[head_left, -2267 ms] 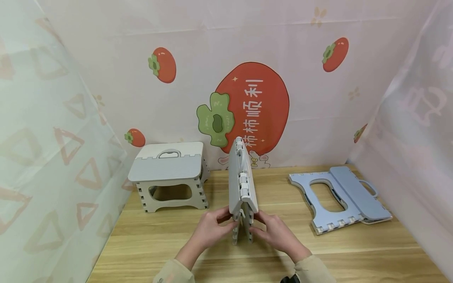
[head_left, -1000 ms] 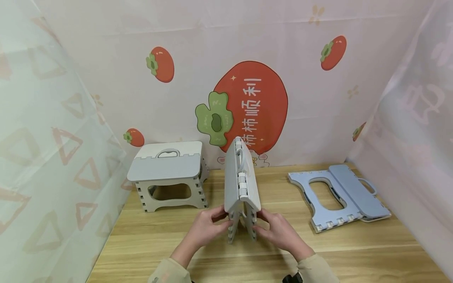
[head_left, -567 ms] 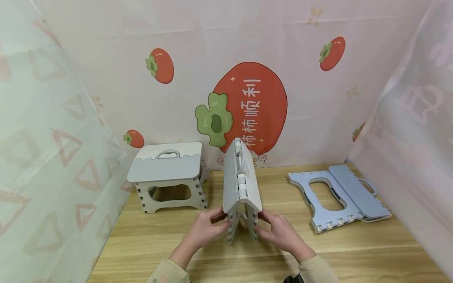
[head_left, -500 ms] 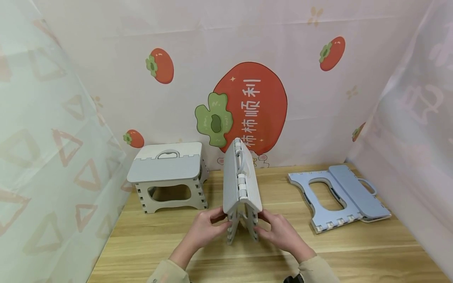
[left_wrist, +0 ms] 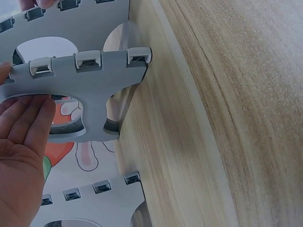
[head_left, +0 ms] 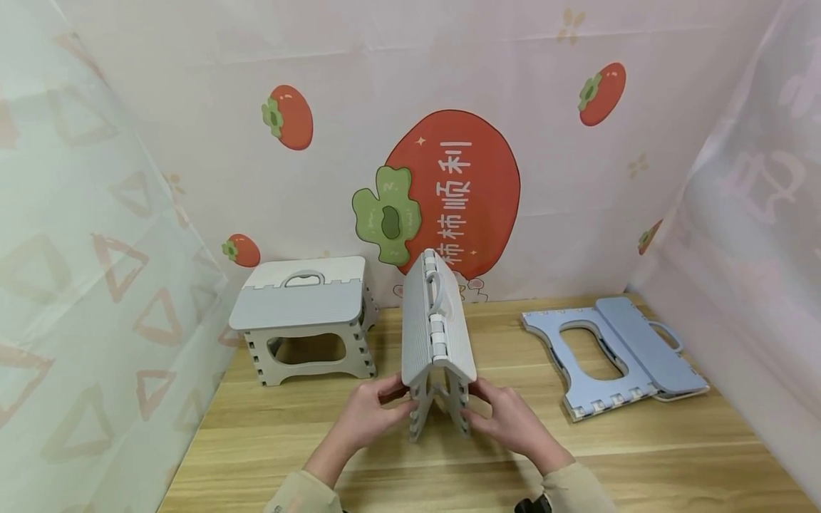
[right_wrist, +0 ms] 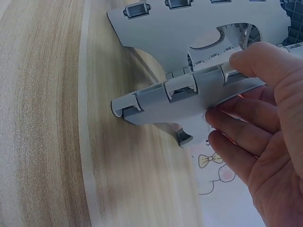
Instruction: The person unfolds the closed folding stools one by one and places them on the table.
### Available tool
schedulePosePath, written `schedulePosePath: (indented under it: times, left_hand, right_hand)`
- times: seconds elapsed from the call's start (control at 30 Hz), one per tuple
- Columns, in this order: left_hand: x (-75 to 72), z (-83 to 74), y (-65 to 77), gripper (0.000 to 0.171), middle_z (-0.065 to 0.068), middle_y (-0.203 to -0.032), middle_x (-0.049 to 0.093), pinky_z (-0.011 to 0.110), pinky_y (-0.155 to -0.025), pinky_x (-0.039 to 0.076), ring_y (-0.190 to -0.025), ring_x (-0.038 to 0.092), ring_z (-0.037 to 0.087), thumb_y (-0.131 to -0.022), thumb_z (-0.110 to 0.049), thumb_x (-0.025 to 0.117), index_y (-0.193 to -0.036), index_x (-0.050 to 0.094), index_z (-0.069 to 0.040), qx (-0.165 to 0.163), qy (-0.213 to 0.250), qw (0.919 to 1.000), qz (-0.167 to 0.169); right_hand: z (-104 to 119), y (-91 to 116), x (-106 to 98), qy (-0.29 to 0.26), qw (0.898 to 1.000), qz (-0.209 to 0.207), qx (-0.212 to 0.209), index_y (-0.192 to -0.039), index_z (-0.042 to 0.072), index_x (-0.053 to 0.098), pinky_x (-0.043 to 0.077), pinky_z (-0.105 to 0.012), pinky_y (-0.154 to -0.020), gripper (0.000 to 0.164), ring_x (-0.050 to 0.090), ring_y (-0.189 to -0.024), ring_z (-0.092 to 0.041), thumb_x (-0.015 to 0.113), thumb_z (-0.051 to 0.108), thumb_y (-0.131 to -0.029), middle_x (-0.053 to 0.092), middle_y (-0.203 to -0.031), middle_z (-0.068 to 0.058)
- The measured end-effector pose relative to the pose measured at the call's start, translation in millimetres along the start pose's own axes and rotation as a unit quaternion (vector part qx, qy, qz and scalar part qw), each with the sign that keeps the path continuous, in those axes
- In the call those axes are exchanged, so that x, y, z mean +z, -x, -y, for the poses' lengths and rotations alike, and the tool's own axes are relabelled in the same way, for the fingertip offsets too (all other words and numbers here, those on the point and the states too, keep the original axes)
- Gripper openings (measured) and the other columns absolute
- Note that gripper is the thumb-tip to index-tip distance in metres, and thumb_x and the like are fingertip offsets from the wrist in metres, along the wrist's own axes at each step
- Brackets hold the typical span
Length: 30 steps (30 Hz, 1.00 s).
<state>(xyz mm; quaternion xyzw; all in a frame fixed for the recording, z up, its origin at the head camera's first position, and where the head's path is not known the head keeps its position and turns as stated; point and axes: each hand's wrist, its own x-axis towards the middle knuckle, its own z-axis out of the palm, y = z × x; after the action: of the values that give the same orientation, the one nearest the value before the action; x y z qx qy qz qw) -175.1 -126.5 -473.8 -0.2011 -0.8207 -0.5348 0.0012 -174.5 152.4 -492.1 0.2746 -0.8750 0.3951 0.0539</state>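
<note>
A grey-and-white folding stool [head_left: 420, 320] stands partly unfolded at mid-table in the head view, its top bent into a steep ridge with the carry handle [head_left: 437, 293] along the crease. My left hand [head_left: 370, 415] grips the left leg panel near its front edge. On the opposite side, my right hand [head_left: 511, 422] holds the right leg panel the same way. The left wrist view has fingers [left_wrist: 28, 118] curled through the panel's cut-out. In the right wrist view the thumb [right_wrist: 265, 59] lies on the panel's hinged edge, with the other fingers behind it.
An unfolded grey-and-white stool [head_left: 301, 313] stands at the back left of the wooden table [head_left: 288, 456]. A blue folding stool [head_left: 616, 363] lies flat on the right. Printed cloth walls [head_left: 564, 235] enclose the back and both sides.
Both hands have moved slightly apart, each with a leg panel. The middle stool's legs are spread wider, and its top halves slope more openly. The other stools stay put.
</note>
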Motion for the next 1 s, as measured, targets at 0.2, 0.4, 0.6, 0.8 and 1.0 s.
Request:
schedulePosePath:
  times: [0.2,0.4,0.6,0.8,1.0]
  left_hand:
    - [-2.3,-0.2,0.6,0.045,0.02,-0.122,0.071,0.049,-0.094,0.057,-0.111,0.071,0.037,-0.09,-0.02,0.08,-0.13,0.069,-0.003,-0.006,-0.002,1.0,0.002]
    - [-4.1,0.2,1.4,0.043,0.02,-0.121,0.072,0.046,-0.094,0.057,-0.111,0.071,0.038,-0.091,-0.02,0.079,-0.129,0.069,-0.003,-0.002,-0.006,1.0,0.0]
    - [-5.3,1.8,2.2,0.041,0.019,-0.12,0.073,0.041,-0.094,0.058,-0.11,0.071,0.037,-0.091,-0.019,0.08,-0.128,0.07,-0.004,0.003,-0.006,1.0,-0.004]
    - [-6.5,3.1,3.6,0.04,0.018,-0.12,0.073,0.038,-0.093,0.059,-0.109,0.071,0.037,-0.09,-0.02,0.08,-0.127,0.071,-0.005,0.006,-0.013,0.9999,-0.007]
    - [-7.9,3.9,4.5,0.04,0.018,-0.12,0.073,0.039,-0.093,0.059,-0.109,0.072,0.036,-0.09,-0.019,0.08,-0.127,0.071,-0.004,0.017,-0.004,0.9998,-0.01]
  right_hand:
    - [-0.4,0.0,-0.8,0.001,1.0,-0.001,0.0,-0.133,0.002,0.061,0.058,-0.049,-0.094,0.045,0.071,-0.112,-0.034,0.074,0.01,-0.091,0.072,-0.123,-0.018]
    - [-0.4,-0.4,-1.5,0.009,1.0,-0.002,0.004,-0.132,0.003,0.062,0.059,-0.048,-0.094,0.043,0.071,-0.112,-0.032,0.074,0.01,-0.091,0.072,-0.122,-0.017]
    - [-0.3,-0.2,-1.7,0.011,1.0,0.001,0.006,-0.134,0.003,0.062,0.059,-0.048,-0.094,0.044,0.071,-0.112,-0.032,0.074,0.01,-0.092,0.072,-0.124,-0.017]
    - [-1.1,1.0,-1.3,0.012,1.0,0.004,0.014,-0.135,0.004,0.061,0.059,-0.048,-0.094,0.045,0.07,-0.113,-0.032,0.074,0.011,-0.092,0.071,-0.125,-0.016]
    - [-1.1,1.8,-1.9,0.013,1.0,0.001,0.018,-0.132,0.003,0.062,0.059,-0.048,-0.094,0.042,0.071,-0.113,-0.032,0.074,0.011,-0.092,0.072,-0.124,-0.016]
